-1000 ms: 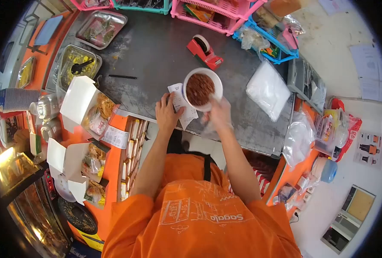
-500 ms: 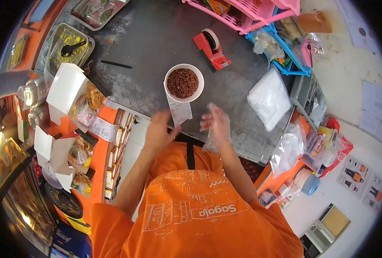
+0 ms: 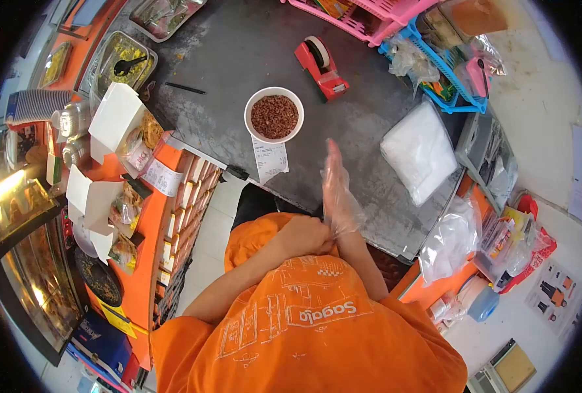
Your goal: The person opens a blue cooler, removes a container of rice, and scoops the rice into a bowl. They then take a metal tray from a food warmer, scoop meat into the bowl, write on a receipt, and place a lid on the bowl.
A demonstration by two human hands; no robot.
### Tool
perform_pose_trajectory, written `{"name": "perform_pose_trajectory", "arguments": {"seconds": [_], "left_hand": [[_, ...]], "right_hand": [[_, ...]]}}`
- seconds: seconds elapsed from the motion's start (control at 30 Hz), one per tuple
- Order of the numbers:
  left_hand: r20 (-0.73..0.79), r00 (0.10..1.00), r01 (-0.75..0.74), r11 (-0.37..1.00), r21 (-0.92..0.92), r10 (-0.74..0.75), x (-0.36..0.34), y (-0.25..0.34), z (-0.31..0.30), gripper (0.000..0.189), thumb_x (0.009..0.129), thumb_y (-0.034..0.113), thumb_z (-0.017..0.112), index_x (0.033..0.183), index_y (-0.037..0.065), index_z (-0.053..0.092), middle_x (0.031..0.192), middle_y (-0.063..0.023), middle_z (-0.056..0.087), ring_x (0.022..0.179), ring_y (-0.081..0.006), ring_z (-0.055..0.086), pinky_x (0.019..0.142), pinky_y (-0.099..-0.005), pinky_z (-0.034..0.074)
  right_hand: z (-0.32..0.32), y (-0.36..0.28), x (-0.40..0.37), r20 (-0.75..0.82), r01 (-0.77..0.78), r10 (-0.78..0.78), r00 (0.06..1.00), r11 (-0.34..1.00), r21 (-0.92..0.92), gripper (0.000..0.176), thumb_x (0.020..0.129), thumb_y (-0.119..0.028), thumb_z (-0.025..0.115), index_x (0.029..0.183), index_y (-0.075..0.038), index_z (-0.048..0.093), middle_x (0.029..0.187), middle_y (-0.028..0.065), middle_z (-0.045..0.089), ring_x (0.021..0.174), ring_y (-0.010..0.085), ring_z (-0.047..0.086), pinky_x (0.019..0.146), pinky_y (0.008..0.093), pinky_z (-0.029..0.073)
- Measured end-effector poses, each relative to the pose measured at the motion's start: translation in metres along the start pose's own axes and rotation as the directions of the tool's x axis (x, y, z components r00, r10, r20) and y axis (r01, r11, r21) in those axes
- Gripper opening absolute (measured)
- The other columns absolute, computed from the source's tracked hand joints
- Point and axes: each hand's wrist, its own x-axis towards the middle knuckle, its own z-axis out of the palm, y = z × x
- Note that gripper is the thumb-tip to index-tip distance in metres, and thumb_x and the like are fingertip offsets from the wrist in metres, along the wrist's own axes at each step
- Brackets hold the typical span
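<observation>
The left hand [image 3: 307, 234] curls at the clear glove's [image 3: 348, 215] cuff, its pinch hidden; the right hand [image 3: 333, 171] is inside, flat, fingers together — flimsy, slippery film, best taken by the cuff; beyond, a bowl [image 3: 276, 139] of reddish grains [image 3: 274, 116] overlaps a receipt [image 3: 271, 161].

A grey table [image 3: 222, 62] carries a bowl [image 3: 249, 121], receipt [image 3: 271, 162], tape dispenser [image 3: 325, 77], black stick [image 3: 185, 88], white packet [image 3: 420, 154] and metal trays [image 3: 151, 64].
</observation>
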Motion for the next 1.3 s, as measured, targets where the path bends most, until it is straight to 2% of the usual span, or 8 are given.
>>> {"name": "perform_pose_trajectory", "arguments": {"seconds": [0.03, 0.1, 0.17, 0.33, 0.5, 0.6, 0.93, 1.3], "left_hand": [[-0.042, 0.999, 0.011, 0.999, 0.041, -0.009, -0.001, 0.0, 0.001, 0.029, 0.085, 0.031, 0.064, 0.07, 0.007, 0.068, 0.062, -0.0166, 0.064, 0.059, -0.039, 0.064, 0.059, -0.048, 0.052], [0.082, 0.991, 0.111, 0.992, -0.054, -0.107, -0.005, 0.008, -0.012, 0.03, 0.087, 0.032, 0.063, 0.074, 0.006, 0.068, 0.068, -0.0176, 0.065, 0.067, -0.0393, 0.064, 0.065, -0.0479, 0.052], [0.208, 0.96, 0.22, 0.965, -0.14, -0.188, -0.009, 0.006, -0.022, 0.031, 0.089, 0.033, 0.063, 0.077, 0.004, 0.068, 0.075, -0.0185, 0.067, 0.074, -0.0395, 0.064, 0.071, -0.0477, 0.051], [-0.044, 0.867, 0.383, 0.721, -0.577, -0.496, -0.061, -0.052, -0.017, 0.034, 0.095, 0.024, 0.062, 0.122, 0.004, 0.06, 0.114, -0.0166, 0.067, 0.103, -0.0254, 0.065, 0.088, -0.038, 0.051], [-0.179, 0.676, 0.534, 0.642, -0.55, -0.715, -0.178, -0.137, 0.082, 0.043, 0.096, 0.027, 0.059, 0.13, 0.0, 0.055, 0.112, -0.0153, 0.069, 0.098, -0.0231, 0.067, 0.087, -0.0346, 0.052], [-0.099, 0.383, 0.273, 0.215, -0.938, -0.918, -0.209, -0.135, 0.105, 0.043, 0.095, 0.028, 0.062, 0.125, -0.002, 0.06, 0.11, -0.0156, 0.07, 0.098, -0.0212, 0.065, 0.085, -0.0333, 0.051], [0.066, 0.12, 0.684, 0.034, -0.728, -0.991, -0.272, -0.168, 0.147, 0.041, 0.092, 0.031, 0.064, 0.115, -0.003, 0.066, 0.102, -0.0148, 0.072, 0.093, -0.0207, 0.066, 0.082, -0.0337, 0.051], [-0.25, 0.102, 0.255, 0.269, -0.929, -0.963, -0.403, -0.222, 0.23, 0.043, 0.088, 0.04, 0.064, 0.099, -0.002, 0.071, 0.09, -0.0162, 0.073, 0.08, -0.0276, 0.067, 0.078, -0.0382, 0.051]], "right_hand": [[0.007, -0.01, 0.004, 0.062, 0.172, -0.161, 0.985, 0.877, -0.448, 0.065, 0.102, -0.046, 0.043, 0.149, -0.003, 0.03, 0.145, 0.021, 0.04, 0.131, 0.0343, 0.043, 0.112, 0.0427, 0.028], [0.024, -0.034, 0.016, 0.351, 0.388, -0.295, 0.889, 0.074, -0.919, 0.06, 0.1, -0.043, 0.05, 0.143, -0.003, 0.037, 0.133, 0.0191, 0.048, 0.119, 0.0297, 0.051, 0.102, 0.0406, 0.038], [0.042, -0.046, 0.023, 0.614, 0.307, -0.101, 0.783, -0.796, -0.522, 0.055, 0.098, -0.04, 0.057, 0.138, -0.003, 0.045, 0.12, 0.0171, 0.056, 0.106, 0.0252, 0.059, 0.093, 0.0385, 0.048], [0.102, -0.017, 0.013, 0.635, 0.331, 0.059, 0.77, -0.888, -0.319, 0.046, 0.096, -0.038, 0.061, 0.122, 0.0, 0.056, 0.1, 0.0112, 0.064, 0.083, 0.0181, 0.064, 0.076, 0.0309, 0.052], [0.108, -0.023, 0.007, 0.586, 0.242, 0.051, 0.808, -0.937, -0.252, 0.043, 0.096, -0.038, 0.06, 0.117, 0.0, 0.06, 0.091, 0.0106, 0.066, 0.075, 0.018, 0.065, 0.07, 0.0303, 0.054], [0.091, -0.041, 0.005, 0.531, 0.231, 0.047, 0.846, -0.93, -0.287, 0.042, 0.096, -0.037, 0.06, 0.116, 0.0, 0.06, 0.09, 0.0098, 0.066, 0.075, 0.0172, 0.065, 0.069, 0.0296, 0.053], [0.011, -0.031, 0.023, 0.362, 0.069, 0.031, 0.932, -0.993, -0.093, 0.033, 0.097, -0.033, 0.063, 0.11, -0.003, 0.063, 0.086, 0.0055, 0.062, 0.073, 0.0099, 0.058, 0.067, 0.0249, 0.049], [-0.152, -0.008, 0.091, 0.215, 0.031, 0.061, 0.975, -0.989, 0.142, 0.029, 0.098, -0.028, 0.06, 0.11, -0.003, 0.063, 0.089, 0.0043, 0.063, 0.076, 0.0118, 0.06, 0.069, 0.0266, 0.051]]}}
